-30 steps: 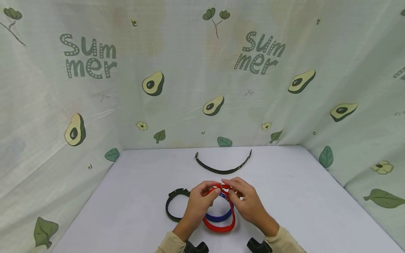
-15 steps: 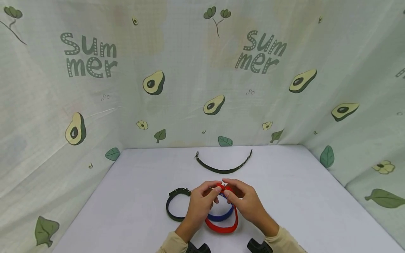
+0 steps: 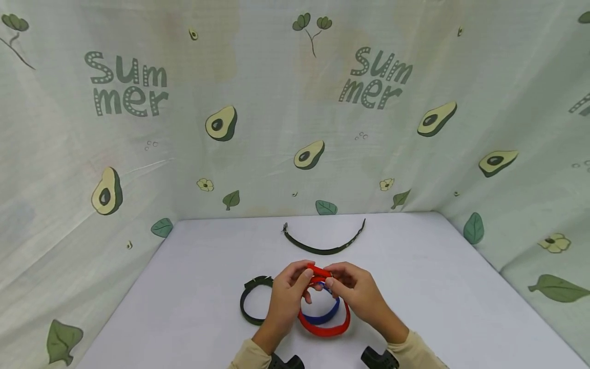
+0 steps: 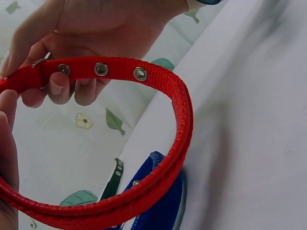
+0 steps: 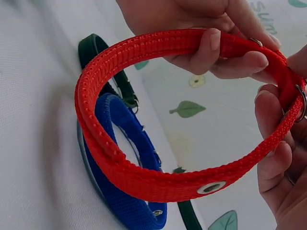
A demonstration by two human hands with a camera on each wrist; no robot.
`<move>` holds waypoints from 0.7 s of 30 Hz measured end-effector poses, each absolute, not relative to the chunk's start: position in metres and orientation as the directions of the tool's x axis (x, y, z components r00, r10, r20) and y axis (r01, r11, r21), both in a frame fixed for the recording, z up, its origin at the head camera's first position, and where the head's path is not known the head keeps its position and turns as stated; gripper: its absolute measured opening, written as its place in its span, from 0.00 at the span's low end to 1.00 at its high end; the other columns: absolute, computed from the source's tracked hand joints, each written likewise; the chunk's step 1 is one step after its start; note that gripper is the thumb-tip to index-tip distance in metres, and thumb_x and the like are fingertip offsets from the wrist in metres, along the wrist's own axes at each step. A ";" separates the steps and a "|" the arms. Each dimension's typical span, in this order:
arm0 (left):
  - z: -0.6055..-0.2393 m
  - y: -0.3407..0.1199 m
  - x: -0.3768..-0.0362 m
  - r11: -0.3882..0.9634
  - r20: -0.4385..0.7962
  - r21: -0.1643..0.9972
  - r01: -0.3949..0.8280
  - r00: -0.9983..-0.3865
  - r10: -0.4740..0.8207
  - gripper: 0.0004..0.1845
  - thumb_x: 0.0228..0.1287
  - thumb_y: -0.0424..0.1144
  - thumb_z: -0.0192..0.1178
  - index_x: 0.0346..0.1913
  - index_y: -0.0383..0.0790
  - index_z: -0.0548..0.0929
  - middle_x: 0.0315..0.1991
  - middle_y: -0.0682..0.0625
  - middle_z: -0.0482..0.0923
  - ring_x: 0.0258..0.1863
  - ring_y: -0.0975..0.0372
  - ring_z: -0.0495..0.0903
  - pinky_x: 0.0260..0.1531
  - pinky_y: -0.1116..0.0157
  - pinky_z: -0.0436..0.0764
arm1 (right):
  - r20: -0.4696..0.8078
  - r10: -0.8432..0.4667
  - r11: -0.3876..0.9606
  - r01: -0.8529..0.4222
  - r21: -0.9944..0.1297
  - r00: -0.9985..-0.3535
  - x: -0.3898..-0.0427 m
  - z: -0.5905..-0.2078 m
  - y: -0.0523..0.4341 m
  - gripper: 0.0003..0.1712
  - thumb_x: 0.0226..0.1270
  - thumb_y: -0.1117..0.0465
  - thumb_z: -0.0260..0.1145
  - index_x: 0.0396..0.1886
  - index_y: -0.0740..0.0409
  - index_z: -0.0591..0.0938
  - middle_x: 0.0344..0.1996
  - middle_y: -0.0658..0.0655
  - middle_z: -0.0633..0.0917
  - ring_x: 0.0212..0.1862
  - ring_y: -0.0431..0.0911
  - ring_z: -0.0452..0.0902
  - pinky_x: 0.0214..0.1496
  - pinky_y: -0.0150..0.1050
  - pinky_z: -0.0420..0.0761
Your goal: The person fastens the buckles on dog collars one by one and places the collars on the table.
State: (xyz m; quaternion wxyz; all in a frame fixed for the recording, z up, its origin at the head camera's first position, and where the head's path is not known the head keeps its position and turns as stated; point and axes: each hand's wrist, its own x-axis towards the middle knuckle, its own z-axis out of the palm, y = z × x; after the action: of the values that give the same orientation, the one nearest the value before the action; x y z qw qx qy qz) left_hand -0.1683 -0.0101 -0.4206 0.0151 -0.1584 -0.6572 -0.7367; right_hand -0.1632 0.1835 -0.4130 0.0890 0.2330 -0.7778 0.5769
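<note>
Both hands hold a red webbing collar (image 3: 324, 332), bent into a loop, with metal eyelets (image 4: 101, 69) along the strap and a metal ring (image 5: 301, 103) at the joined part. My left hand (image 3: 287, 300) pinches it at the far side of the loop between thumb and fingers. Close by, my right hand (image 3: 358, 291) grips the same part from the right. The fastening is partly hidden by fingers. Under the raised red loop a blue collar (image 3: 328, 316) stands on the table, its front partly covered by the red one.
To the left, a dark green collar (image 3: 243, 306) stands in a closed loop, partly behind the left hand. Farther back lies another dark green collar (image 3: 322, 251), unfastened and curved. The white table (image 3: 193, 266) meets a printed cloth backdrop (image 3: 258, 169).
A red strap section now shows flat and tilted between the fingertips, where the metal fitting showed before. The lower red loop has swung slightly right. The other collars stay put.
</note>
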 end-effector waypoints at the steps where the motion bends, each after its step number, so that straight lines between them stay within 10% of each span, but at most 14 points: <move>1: -0.421 -0.010 -0.169 -0.141 0.257 0.962 0.234 -0.948 0.186 0.19 0.75 0.46 0.58 0.59 0.37 0.78 0.43 0.44 0.85 0.36 0.55 0.86 0.27 0.70 0.81 | 0.405 -0.262 0.222 -0.463 -0.858 -0.876 -0.163 -0.412 0.184 0.11 0.71 0.61 0.67 0.51 0.56 0.83 0.33 0.54 0.85 0.28 0.46 0.80 0.30 0.40 0.83; 21: -0.424 -0.006 -0.167 -0.196 0.262 0.951 0.239 -0.960 0.097 0.21 0.78 0.49 0.52 0.64 0.40 0.68 0.45 0.38 0.85 0.33 0.51 0.86 0.29 0.66 0.84 | 0.298 -0.248 0.158 -0.342 -0.927 -0.922 -0.165 -0.415 0.182 0.11 0.72 0.64 0.64 0.49 0.65 0.80 0.36 0.58 0.89 0.33 0.57 0.83 0.39 0.41 0.86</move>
State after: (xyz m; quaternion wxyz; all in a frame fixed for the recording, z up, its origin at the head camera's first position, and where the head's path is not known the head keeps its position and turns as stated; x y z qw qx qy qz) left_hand -0.1671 -0.0062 -0.4242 0.0468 -0.1329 -0.6323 -0.7618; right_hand -0.1651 0.1816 -0.4145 0.0379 0.1939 -0.7599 0.6193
